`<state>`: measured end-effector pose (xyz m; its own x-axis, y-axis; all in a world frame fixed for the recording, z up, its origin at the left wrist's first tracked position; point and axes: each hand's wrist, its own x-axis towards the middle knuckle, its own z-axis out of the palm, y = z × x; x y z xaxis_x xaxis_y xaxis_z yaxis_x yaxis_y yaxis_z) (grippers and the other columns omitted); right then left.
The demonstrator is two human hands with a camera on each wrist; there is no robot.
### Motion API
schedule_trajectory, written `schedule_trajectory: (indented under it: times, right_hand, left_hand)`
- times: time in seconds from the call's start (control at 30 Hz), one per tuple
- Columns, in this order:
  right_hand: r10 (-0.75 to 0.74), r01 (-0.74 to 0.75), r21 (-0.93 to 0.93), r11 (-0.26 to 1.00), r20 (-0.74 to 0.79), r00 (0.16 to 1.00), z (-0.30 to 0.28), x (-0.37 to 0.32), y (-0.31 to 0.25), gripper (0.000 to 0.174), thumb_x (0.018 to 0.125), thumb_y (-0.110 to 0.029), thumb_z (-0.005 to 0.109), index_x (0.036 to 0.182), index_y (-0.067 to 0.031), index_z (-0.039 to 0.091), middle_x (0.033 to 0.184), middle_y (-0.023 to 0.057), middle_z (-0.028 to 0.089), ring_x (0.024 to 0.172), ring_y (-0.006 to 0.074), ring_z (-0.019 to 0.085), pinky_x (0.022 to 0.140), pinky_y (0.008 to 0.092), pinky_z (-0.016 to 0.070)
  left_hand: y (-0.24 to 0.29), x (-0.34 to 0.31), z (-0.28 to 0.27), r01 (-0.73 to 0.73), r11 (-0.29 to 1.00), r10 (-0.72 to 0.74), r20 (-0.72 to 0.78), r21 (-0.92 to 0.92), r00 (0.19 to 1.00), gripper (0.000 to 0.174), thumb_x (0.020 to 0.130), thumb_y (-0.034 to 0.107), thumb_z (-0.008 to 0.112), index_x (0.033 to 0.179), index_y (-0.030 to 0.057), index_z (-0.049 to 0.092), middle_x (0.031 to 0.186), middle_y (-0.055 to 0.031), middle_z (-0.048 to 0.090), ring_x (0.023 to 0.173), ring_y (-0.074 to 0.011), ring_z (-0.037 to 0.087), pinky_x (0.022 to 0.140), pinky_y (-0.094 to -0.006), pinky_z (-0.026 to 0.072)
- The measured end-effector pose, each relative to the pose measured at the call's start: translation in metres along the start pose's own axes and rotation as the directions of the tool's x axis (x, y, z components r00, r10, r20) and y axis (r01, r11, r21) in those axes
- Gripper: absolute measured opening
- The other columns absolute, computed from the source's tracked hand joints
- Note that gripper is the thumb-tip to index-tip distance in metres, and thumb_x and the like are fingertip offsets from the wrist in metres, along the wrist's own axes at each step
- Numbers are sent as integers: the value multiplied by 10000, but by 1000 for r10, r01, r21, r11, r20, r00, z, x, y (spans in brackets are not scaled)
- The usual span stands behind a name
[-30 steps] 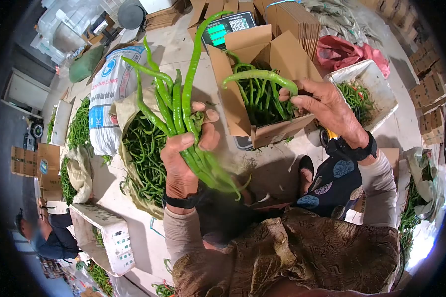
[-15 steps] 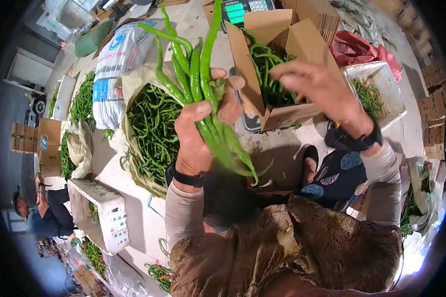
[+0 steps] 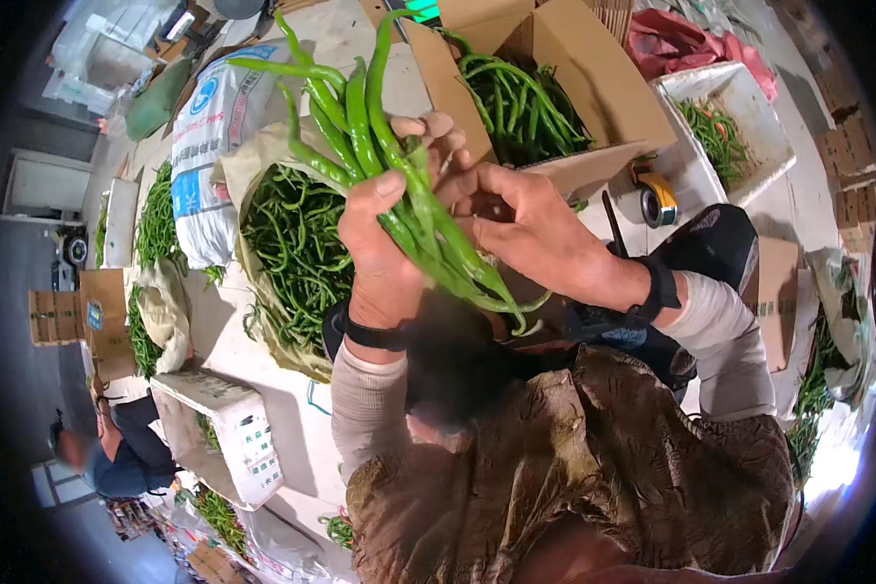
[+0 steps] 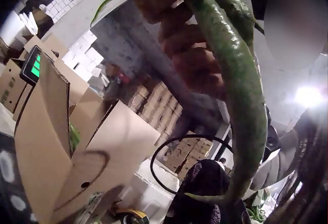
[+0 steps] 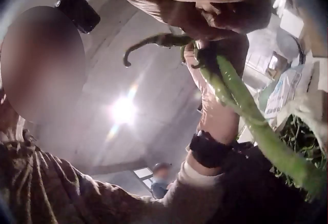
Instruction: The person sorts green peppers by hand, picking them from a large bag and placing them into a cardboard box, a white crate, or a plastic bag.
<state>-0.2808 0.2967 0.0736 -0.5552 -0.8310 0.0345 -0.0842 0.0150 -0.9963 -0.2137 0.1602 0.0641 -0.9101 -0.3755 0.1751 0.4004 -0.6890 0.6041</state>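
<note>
Two hands: both meet at one bunch of long, thin green chilli peppers, which is held up in front of the person's body.
Left hand: its grip is closed round the middle of the bunch, with the thumb in front and the fingers behind. A black band sits on the wrist below it.
Right hand: it comes in from the right side. Its grip is narrow, and the fingertips pinch the peppers just beside the left fingers.
Bunch, how it stands: nearly upright. The pointed tips fan out above the left hand, and the curled stalk ends hang below it, leaning toward the right wrist.
Bunch, where it is: in the air, touching only the two hands, in front of the open brown sack that is full of more green peppers.
Brown cardboard box: open with its flaps up, behind the hands, with loose green peppers inside.
White foam box: to the right of the cardboard box, with a few peppers in it.
Yellow tape roll: on the ground between these two boxes, near the right wrist.
White printed woven bag: it lies at the left, against the sack.
Second white foam box: at the lower left, well apart from the hands.
Other person: in dark clothes at the far lower left.
Clothing: light sleeves and a brown patterned cloth over the lap.
</note>
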Motion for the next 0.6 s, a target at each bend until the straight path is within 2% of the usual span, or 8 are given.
schedule_trajectory:
  times: [0.07, 0.13, 0.2, 0.37, 0.43, 0.5, 0.53, 0.6]
  right_hand:
    - [-2, 6, 276, 961, -13, 1000, 6, -1, 0, 138, 810, -30, 601, 936, 28, 608, 829, 32, 644, 767, 108, 596, 711, 263, 489]
    - [36, -44, 300, 953, 32, 999, 2, 1, 7, 162, 810, -31, 616, 963, 22, 609, 847, 26, 632, 774, 103, 578, 725, 244, 476]
    - [8, -76, 431, 899, 159, 987, 1, 0, 8, 165, 888, -15, 547, 1051, -19, 569, 927, -12, 565, 834, 52, 521, 745, 191, 421]
    - [73, -137, 340, 930, 196, 978, -11, -4, 0, 178, 874, -89, 604, 1041, -42, 563, 895, -27, 564, 823, 47, 513, 716, 193, 405]
    - [189, -230, 236, 944, 185, 964, -14, -5, -2, 202, 862, -112, 624, 1048, -56, 567, 919, -33, 592, 822, 37, 512, 686, 198, 393]
    - [136, -178, 283, 942, 162, 977, -12, -4, 1, 200, 862, -108, 619, 1050, -60, 572, 920, -36, 598, 814, 32, 509, 669, 195, 387]
    - [81, -122, 327, 937, 136, 987, -10, -3, 4, 198, 862, -103, 614, 1052, -63, 576, 922, -40, 604, 806, 26, 507, 653, 193, 380]
    - [99, -136, 318, 938, 132, 986, -12, 1, 12, 186, 874, -118, 606, 1051, -65, 581, 875, -43, 597, 769, 25, 507, 640, 192, 385]
  left_hand:
    - [-2, 0, 2, 22, 999, -24, -28, -47, 999, 435, 712, 193, 592, 1107, 30, 513, 1143, -154, 550, 1081, -298, 527, 972, -443, 435]
    - [-4, 2, -1, -23, 1000, 24, 14, -12, 1000, 413, 718, 199, 590, 1087, 30, 514, 1130, -157, 553, 1132, -319, 512, 996, -456, 425]
    - [-3, 2, -1, -41, 999, 41, 20, 29, 999, 415, 719, 209, 589, 1087, 32, 514, 1120, -161, 554, 1159, -332, 502, 1008, -466, 412]
    - [-6, 3, -10, 39, 999, -38, 164, -5, 986, 376, 727, 218, 583, 1046, 24, 533, 1160, -186, 563, 1133, -331, 518, 1058, -465, 342]
    - [-7, 5, -13, 40, 999, -39, 150, -5, 988, 370, 731, 217, 582, 1040, 19, 535, 1161, -188, 568, 1143, -328, 513, 1064, -462, 333]
    - [-6, 9, -15, 25, 1000, -25, 170, 7, 985, 351, 745, 213, 577, 1030, 11, 535, 1146, -183, 578, 1173, -320, 493, 1070, -461, 323]
    - [-7, 9, -14, 28, 1000, -29, 165, 7, 986, 351, 745, 213, 577, 1030, 11, 535, 1146, -183, 578, 1173, -320, 493, 1070, -461, 323]
    - [-10, 7, -11, 37, 999, -37, 35, -22, 999, 341, 754, 208, 572, 1036, 18, 537, 1139, -173, 581, 1189, -322, 483, 1072, -460, 321]
